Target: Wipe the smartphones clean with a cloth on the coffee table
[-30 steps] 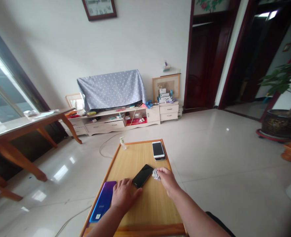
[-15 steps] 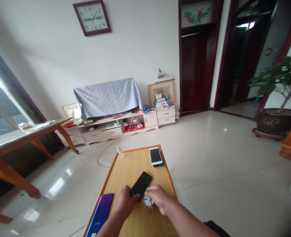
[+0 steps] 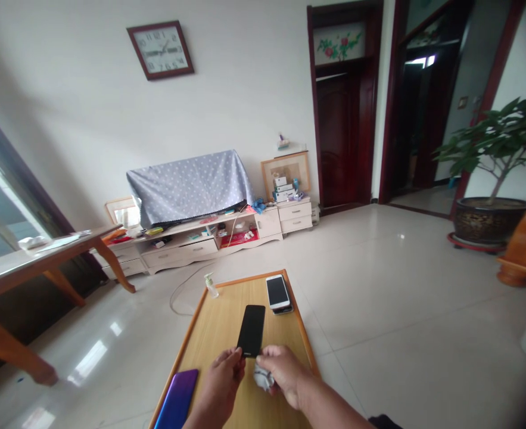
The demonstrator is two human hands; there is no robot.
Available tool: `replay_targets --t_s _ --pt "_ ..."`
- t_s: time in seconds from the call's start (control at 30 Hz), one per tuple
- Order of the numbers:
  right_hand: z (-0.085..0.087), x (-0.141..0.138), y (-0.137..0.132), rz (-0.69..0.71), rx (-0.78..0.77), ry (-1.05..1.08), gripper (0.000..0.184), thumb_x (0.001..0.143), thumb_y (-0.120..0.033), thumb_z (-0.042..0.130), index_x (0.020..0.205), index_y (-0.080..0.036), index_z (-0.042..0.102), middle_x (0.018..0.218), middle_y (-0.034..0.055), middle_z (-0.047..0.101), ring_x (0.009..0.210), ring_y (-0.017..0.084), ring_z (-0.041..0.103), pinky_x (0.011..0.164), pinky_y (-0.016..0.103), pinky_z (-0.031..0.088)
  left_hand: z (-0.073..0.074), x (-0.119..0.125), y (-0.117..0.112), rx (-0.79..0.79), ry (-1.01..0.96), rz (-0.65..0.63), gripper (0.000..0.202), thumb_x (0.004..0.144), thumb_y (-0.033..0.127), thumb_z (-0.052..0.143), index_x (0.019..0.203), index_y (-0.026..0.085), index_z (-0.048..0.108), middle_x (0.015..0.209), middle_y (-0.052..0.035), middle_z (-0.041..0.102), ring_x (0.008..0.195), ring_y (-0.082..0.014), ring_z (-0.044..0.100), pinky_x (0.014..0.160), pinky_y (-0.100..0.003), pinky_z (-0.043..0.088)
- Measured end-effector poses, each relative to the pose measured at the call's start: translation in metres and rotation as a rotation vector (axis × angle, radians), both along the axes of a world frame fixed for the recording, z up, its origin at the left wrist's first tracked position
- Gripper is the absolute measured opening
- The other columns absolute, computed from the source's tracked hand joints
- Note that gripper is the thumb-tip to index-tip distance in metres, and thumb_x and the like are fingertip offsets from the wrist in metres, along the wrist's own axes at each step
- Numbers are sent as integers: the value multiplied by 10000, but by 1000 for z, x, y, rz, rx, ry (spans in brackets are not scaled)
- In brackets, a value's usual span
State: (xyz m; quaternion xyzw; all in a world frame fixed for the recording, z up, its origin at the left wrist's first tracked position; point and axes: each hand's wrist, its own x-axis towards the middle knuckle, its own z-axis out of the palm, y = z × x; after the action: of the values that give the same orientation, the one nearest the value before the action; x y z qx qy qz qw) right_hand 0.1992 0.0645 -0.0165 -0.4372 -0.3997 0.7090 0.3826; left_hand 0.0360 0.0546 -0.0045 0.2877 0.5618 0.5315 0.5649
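The left hand (image 3: 220, 381) is pinching the lower end of a black smartphone (image 3: 251, 329), which is lying lengthwise on a wooden surface (image 3: 213, 339). The right hand (image 3: 282, 375) is clenching a crumpled grey cloth (image 3: 263, 377) just below the phone's lower edge. A white smartphone (image 3: 277, 292) is resting on a dark phone (image 3: 284, 310) near the far edge, a purple smartphone (image 3: 177, 399) is lying near the left edge, and a pump bottle (image 3: 209, 285) is standing by the far left corner.

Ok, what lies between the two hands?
The head view shows the black phone's lower end and a crumpled cloth between the left hand and right hand.
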Motion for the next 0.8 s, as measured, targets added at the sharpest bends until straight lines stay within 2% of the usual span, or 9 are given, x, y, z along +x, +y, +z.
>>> replay_targets --t_s 0.17,0.37,0.57,0.8 --pt "-1 12 21 -174 34 22 324 759 -502 670 759 -195 569 616 -13 575 471 104 502 389 206 289 2 30 25 8 -149 52 157 775 195 723 809 193 570 707 50 594 627 -51 584 606 -154 470" --pt "-4 29 54 -329 36 32 380 714 -550 702 746 -191 582 588 -15 555 467 98 468 384 207 271 1 66 61 13 -242 91 160 809 113 677 771 187 541 659 59 564 575 -37 578 558 -137 474" --pt "-7 40 78 -431 -25 27 363 708 -521 702 809 -180 627 614 7 591 470 107 485 384 214 292 -11 88 92 -3 -285 108 174 819 105 667 757 189 527 634 65 548 548 -41 569 539 -141 480" --pt "-16 42 93 -477 -91 30 355 722 -531 698 836 -200 636 632 0 599 500 120 513 411 216 339 -27 99 114 -23 -288 125 148 873 150 621 767 164 519 661 91 545 580 -49 551 558 -180 483"
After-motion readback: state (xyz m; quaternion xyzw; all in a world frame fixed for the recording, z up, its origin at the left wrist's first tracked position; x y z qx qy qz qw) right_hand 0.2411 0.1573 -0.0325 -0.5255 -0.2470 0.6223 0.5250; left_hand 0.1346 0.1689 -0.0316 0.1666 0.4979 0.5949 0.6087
